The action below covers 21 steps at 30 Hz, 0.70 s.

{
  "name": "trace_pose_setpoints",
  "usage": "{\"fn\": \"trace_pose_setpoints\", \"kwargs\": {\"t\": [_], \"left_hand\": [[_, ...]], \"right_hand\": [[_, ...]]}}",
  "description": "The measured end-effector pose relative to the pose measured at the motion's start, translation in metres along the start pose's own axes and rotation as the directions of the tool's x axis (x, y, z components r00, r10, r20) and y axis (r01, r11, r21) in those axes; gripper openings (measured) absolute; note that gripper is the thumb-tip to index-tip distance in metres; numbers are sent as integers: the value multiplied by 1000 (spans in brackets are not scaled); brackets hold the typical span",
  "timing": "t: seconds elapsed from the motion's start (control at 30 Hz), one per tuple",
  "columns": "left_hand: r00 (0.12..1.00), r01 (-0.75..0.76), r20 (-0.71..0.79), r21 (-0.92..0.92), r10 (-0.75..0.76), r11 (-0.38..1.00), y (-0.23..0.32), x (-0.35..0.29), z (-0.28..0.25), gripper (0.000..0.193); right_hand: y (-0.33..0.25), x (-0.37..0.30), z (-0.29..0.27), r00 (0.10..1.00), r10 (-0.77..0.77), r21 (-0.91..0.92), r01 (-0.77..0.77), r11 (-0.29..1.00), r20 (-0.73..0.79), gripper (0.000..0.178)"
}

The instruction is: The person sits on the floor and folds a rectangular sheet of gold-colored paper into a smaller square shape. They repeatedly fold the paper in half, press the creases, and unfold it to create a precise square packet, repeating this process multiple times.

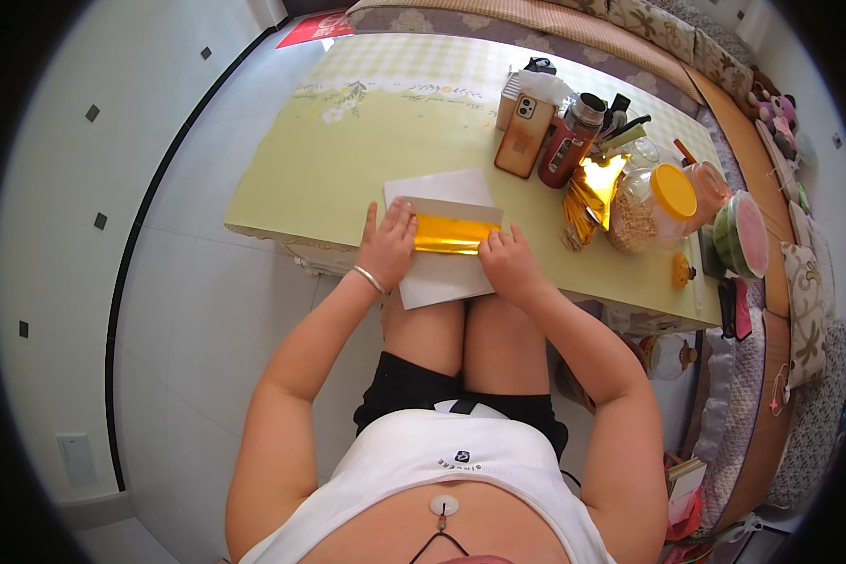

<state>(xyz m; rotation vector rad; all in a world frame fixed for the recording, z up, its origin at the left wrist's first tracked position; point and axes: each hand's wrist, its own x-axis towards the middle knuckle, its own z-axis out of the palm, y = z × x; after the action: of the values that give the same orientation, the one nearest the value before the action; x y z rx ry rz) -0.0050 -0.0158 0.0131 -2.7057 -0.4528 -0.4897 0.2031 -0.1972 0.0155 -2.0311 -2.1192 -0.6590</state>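
A sheet of gold foil paper (449, 234), with a pale grey strip along its far edge, lies crosswise on white paper (432, 282) at the table's front edge, above my thighs. The fingers of my left hand (388, 246) grip its left end, the outer ones spread forward over the white paper. At the right end my right hand (512, 260) has its fingers bent and pressed down on the foil's corner. Both palms hide the parts of the sheet beneath them.
On the table's right stand a phone (525, 135), a dark red bottle (566, 150), crumpled gold foil (594, 193), a yellow-lidded jar (637, 218) and a cut watermelon (748, 235). The yellow-green tabletop (301, 179) reaches left. A cushioned bench (775, 273) runs along the right.
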Motion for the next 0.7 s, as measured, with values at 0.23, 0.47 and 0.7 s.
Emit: {"fn": "trace_pose_setpoints", "kwargs": {"t": [0.23,0.47,0.7], "left_hand": [[991,40,-90,-510,-99,859,55,18,-24,12],[887,321,15,-738,-462,593,71,18,-13,12],[802,542,207,-646,-560,538,69,31,-8,19]], "right_hand": [[-29,14,-1,973,231,236,-217,947,-31,11],[0,31,-22,897,393,662,-420,621,201,19],[-20,10,6,949,219,481,-87,873,-226,50]]}}
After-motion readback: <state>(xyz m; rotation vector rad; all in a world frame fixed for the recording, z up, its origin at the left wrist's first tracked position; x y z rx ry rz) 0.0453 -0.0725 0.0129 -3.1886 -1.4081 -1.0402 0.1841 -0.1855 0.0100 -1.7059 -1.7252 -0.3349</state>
